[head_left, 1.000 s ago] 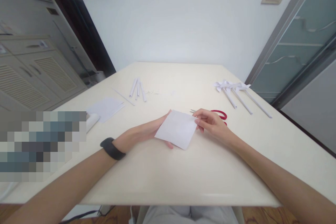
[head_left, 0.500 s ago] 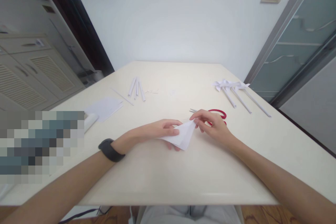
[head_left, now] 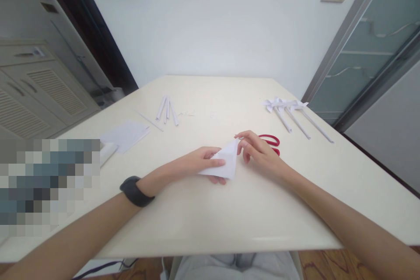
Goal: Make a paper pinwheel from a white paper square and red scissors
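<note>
A white paper square (head_left: pixel 226 162), folded into a triangle, lies at the middle of the cream table (head_left: pixel 229 218). My left hand (head_left: pixel 200 164) pinches its near left part, thumb on top and fingers beneath. My right hand (head_left: pixel 257 151) holds the paper's upper tip with its fingertips. A black band sits on my left wrist. Red-handled scissors (head_left: pixel 271 142) lie just behind my right hand, partly hidden by it.
Three finished white paper pinwheels (head_left: pixel 288 111) on sticks lie at the back right. Rolled paper sticks (head_left: pixel 166 110) and a thin stick lie at the back left. A stack of white paper sheets (head_left: pixel 126 133) rests at the left. A blurred patch covers the left edge.
The flat square sheet has been folded over into a triangle. My left thumb came on top of it and my right hand moved to the upper tip.
</note>
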{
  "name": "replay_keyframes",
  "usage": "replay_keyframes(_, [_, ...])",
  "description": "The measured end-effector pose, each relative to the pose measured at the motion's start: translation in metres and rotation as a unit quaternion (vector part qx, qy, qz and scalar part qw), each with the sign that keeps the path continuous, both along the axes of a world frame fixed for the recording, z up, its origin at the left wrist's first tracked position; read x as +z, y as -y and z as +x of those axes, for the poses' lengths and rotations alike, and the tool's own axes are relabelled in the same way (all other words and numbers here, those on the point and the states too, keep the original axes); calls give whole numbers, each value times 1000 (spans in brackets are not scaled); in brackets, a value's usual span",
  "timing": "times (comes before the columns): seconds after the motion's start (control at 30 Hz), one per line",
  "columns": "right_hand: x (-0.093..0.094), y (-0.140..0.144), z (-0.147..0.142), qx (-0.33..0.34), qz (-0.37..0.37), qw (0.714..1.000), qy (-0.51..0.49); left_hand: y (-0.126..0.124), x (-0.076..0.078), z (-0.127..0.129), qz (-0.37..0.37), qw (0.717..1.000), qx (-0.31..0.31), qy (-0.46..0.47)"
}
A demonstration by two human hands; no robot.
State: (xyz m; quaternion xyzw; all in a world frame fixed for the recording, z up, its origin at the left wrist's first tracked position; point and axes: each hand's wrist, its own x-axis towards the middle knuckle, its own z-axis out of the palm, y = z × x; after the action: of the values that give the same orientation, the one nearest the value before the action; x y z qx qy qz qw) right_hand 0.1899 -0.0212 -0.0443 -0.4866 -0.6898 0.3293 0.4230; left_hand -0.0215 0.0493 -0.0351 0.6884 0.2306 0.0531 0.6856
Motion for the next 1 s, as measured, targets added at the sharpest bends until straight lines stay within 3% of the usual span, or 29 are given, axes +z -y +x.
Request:
replay_keyframes(0.17, [-1, -2, 1, 45, -32, 998, 15, -1, 0, 2, 14, 998, 54, 22])
replay_keyframes(0.4, [-3, 1, 2, 110, -53, 990, 70, 3, -2, 8, 37, 995, 80, 43])
replay_keyframes(0.7, [-10, 1, -1, 112, -57, 984, 124, 6, -4, 9, 54, 992, 99, 59])
replay_keyframes(1.0, [-12, 1, -2, 106, -60, 986, 116, 6, -5, 12, 72, 990, 106, 55])
